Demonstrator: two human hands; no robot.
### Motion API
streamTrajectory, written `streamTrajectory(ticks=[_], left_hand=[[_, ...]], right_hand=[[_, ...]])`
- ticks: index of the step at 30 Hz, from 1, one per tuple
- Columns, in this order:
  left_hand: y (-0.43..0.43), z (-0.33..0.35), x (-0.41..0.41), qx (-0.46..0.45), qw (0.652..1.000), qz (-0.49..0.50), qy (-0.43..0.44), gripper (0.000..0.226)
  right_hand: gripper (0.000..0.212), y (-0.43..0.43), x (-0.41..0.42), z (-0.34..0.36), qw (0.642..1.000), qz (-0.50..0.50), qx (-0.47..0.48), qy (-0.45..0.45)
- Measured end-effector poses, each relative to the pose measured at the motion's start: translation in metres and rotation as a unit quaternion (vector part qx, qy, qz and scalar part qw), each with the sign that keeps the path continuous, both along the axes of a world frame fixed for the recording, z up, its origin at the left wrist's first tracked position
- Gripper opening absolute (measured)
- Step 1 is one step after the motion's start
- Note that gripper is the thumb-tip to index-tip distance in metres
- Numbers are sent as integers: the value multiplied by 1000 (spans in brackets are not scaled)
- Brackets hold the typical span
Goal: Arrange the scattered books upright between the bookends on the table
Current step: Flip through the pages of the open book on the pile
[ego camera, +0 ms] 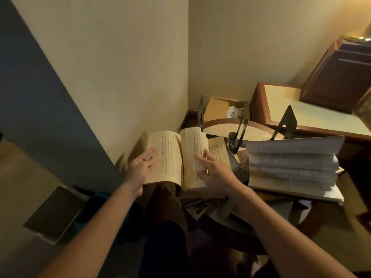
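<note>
Both hands are spread flat with loose fingers, the left hand (140, 167) on the left page and the right hand (214, 171) on the right page of a yellowed open book (176, 157) lying at the middle of the frame on the desk (220, 125). I'd say gathering has only begun: it needs closing and lifting upright toward the black bookends (285, 125) behind, while a second open book (293, 165) waits splayed at right.

A dim, warm-lit room in a home or hotel: plain cream walls (120, 57) meeting in a corner, dark wood baseboard (192, 113), a wood-edged desk (259, 109) bearing a dark cabinet (339, 81), a cardboard box (217, 109) on the floor.
</note>
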State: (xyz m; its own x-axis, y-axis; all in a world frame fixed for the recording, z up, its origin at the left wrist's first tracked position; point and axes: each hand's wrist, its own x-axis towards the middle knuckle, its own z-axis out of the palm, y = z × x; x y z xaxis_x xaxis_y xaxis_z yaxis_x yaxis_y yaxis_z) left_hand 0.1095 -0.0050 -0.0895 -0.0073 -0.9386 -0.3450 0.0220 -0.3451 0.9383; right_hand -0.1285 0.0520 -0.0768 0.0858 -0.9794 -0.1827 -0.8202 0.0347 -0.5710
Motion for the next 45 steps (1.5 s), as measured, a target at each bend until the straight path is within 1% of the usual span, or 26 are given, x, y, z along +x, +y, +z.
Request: streamTrajectory(ticks=[4,6,8,10,12,14,20,22,25,27,30,31,33,34,35,37,39,42,45], left_hand=[[5,-11,-9,10,1000,-10,7,36],[5,-15,-13,11,1000,-14,0,37],[3,-16,-15,6,1000,-18,-7,36],[0,-14,-15,0,999,-27,-21,35],[-1,-11,-13,0,999,-33,-28,35],[-3,-9,-11,-1,999,-38,-31,36],[-5,-6,-14,-24,997,-56,-41,37],[-8,-4,-14,-34,996,-65,-51,37],[-11,-3,-13,-31,995,-81,-39,35],[-10,-3,-14,-21,998,-61,-27,33],[-12,-4,-14,-37,999,-24,-19,26],[-13,-3,-14,-36,999,-22,0,35],[-15,-1,-13,-13,998,-47,42,62],[-15,2,-15,-6,997,-62,42,69],[-15,3,-16,-5,997,-71,33,77],[-15,2,-18,-16,997,-67,-27,97],[-15,-5,-20,-32,994,-77,-72,112],[-14,-13,-23,-21,995,-87,-45,121],[-13,-19,-25,-15,996,-88,-16,118]], right_hand=[[62,-15,-19,7,1000,6,27,10],[67,-19,-27,6,999,17,43,21],[89,-17,-31,2,997,35,59,31],[110,-12,-33,2,996,52,76,21],[119,-7,-32,4,995,59,74,6],[117,-4,-31,6,997,55,53,0],[98,-3,-22,14,999,40,32,2],[89,2,-15,20,999,37,-17,-2],[74,11,2,17,989,45,-133,-41],[70,11,10,9,986,65,-152,-29],[70,5,17,-1,983,102,-153,26],[71,4,19,-2,979,117,-157,56],[73,3,21,-2,968,146,-166,121],[70,3,22,0,965,154,-169,132],[65,3,22,2,965,154,-171,122],[53,1,20,5,971,135,-177,89],[46,-9,16,2,976,106,-164,96],[50,-27,10,-5,989,37,-90,114],[60,-36,7,-11,991,13,-40,124]])
